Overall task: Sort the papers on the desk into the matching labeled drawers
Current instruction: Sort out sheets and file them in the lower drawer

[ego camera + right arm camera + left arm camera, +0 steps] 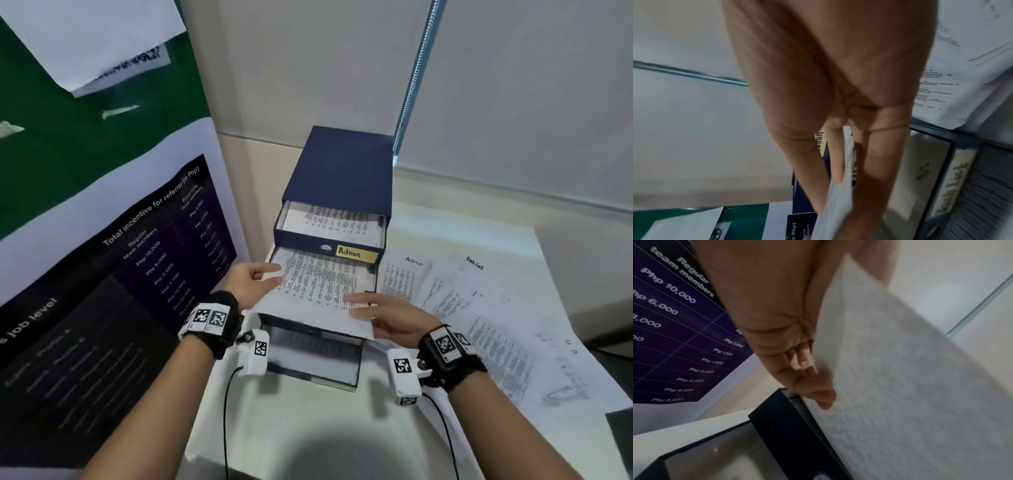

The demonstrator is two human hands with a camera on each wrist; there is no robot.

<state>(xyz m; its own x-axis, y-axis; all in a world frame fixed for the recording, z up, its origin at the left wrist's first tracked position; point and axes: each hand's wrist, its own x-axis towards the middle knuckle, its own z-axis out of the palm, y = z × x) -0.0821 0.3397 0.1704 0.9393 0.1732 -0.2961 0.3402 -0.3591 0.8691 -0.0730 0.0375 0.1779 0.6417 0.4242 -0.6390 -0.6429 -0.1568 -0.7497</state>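
Pale walls and a window blind back a white desk (308, 421), where a dark blue drawer unit (342, 164) stands just beyond both hands. Its top drawer (329, 236), labelled "Admin", is partly pulled out with a printed page inside; a second drawer (371, 274) below it is out further, and a third (315, 356) sits nearest the wrists.

Judging by this, the step in hand is filing one sheet: the printed sheet (318, 291) lies over the second drawer, held between the hands. The left hand (250, 284) pinches its left edge with thumb above and fingers under; the right hand (387, 315) grips its near right corner. To the right of the right hand, the remaining papers (479, 308) are fanned across the desk, so much sorting seems left.

The next move likely calls for lowering the sheet flat inside the drawer walls, both hands letting go together so no corner catches on the rim, then reaching right for another page.

Only the head view gives the whole stack and the loose pile. The left wrist view adds the sheet's underside (900, 386) resting on the fingers (818, 391) above the drawer's dark wall. The right wrist view shows the paper edge (844, 178) clamped between fingers, and a "Task List" label (955, 181) beside that hand, hidden from the head camera
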